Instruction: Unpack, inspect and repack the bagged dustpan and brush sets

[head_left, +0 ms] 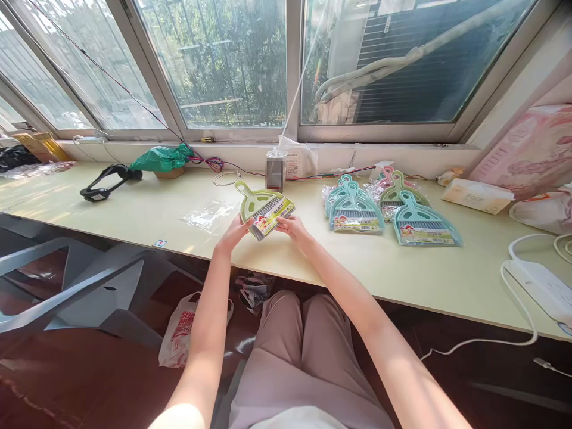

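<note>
Above the front edge of the table I hold a green mini dustpan and brush set [263, 205], tilted, its handle pointing away to the upper left. A printed label [273, 215] runs across its grey bristles. My left hand [236, 232] grips its lower left side, and my right hand [292, 227] pinches the lower right edge near the label. Left of it a clear plastic wrapper [209, 215] lies on the table. To the right lie several more sets in plastic: a blue one [355, 211], another blue one [424, 223], a green one [402, 189] and a pink one partly hidden.
Behind the dustpan stands a dark canister [276, 171] below the window. A black headset [109, 182] and a green plastic bag [161, 158] lie left. At right are a tissue pack [477, 195] and a white power strip [543, 289] with cables. A grey chair [102, 292] stands left.
</note>
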Tool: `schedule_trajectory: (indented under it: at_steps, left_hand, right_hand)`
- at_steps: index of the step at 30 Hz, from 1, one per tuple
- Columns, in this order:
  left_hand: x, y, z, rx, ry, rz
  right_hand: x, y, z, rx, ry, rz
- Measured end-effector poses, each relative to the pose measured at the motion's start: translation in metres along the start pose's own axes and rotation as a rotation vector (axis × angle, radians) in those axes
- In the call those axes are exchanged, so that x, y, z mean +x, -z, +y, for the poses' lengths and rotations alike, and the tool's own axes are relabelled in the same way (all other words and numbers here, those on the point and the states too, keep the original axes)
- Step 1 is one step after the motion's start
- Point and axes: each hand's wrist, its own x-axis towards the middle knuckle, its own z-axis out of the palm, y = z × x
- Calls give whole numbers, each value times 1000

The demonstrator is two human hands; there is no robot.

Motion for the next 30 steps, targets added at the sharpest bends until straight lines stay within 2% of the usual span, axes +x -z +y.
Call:
schedule_trajectory:
  at_steps: [1,2,4,5,7,9,12,14,16,19,23,26,30]
  left_hand:
    - [2,14,4,103,-6,78]
    - [4,29,8,241,-26,220]
    - [10,60,12,650,-47,526]
    - [13,73,12,864,-22,596]
    - [16,90,9,1196,81,550]
    - [17,90,1,1353,167,401]
    - [14,69,-14,1339,147,296]
    - [12,53,-24,1177,59,329]
    - [11,45,-31,982,-44,405]
    - [13,50,-33,814,-147,517]
    - [17,66,-25,777,-211,595]
    - [18,68,-19,812,-254,569]
    - [16,57,-14,817,-346,454]
  right_hand:
    - [-1,0,0,7,3,7]
    - [-3,1,0,11,-1,15]
    - [-5,0,1,15,-19,37]
    - [-6,-1,0,17,-29,51]
    - [-7,-4,0,20,-47,69]
    - [-7,-7,0,17,-62,63]
    - [-7,-10,0,-23,-122,12]
    - [-9,-9,-2,-56,-169,-12]
    - [-11,-5,-4,-77,-196,-2]
    - [-13,2,-8,-109,-210,52]
    - [-14,4,-10,-141,-179,90]
    - [-15,0,-11,-162,-128,67]
    - [-18,-3,-13,-189,-84,-50]
